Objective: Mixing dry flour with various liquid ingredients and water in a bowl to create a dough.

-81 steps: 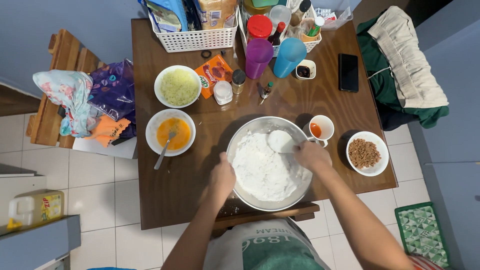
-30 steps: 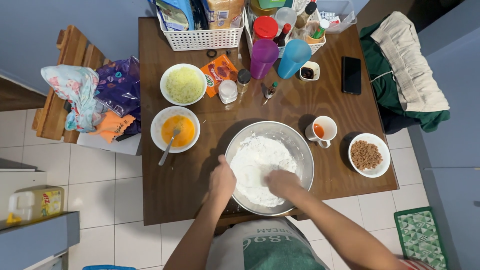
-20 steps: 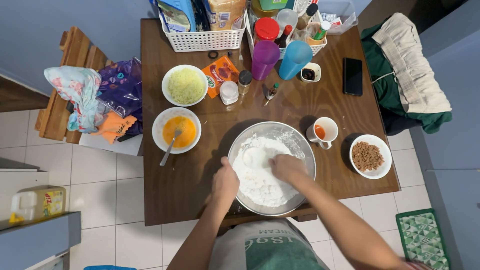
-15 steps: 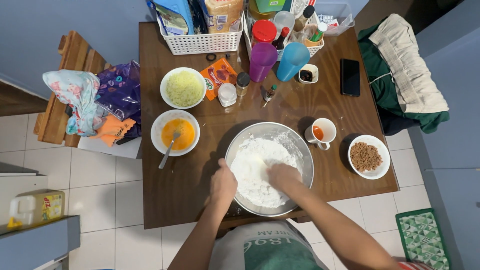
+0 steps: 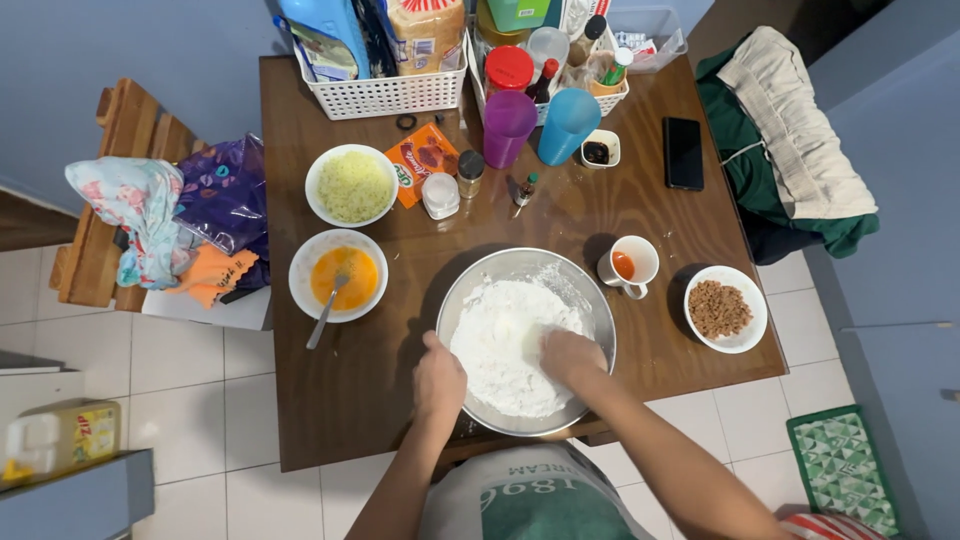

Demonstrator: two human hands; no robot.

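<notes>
The round steel mixing bowl [image 5: 590, 310] of white flour [image 5: 500, 345] sits at the brown wooden tabletop's [image 5: 350, 390] near edge. The left hand [image 5: 438, 378] clamps its rim; the right hand [image 5: 570, 353], curled, works the flour, its grasp unclear. Steady, shallow strokes should prevent spills.

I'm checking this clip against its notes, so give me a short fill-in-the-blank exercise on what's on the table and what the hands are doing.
1. The left hand grips the rim of the metal bowl, which holds white ____.
2. The right hand is ____ that bowl, on the powder.
3. A spoon rests in the white bowl of beaten egg, which lies to the ____ of the metal bowl in the picture.
4. The mug holds an ____ liquid.

Missing words: flour; inside; left; orange
</notes>
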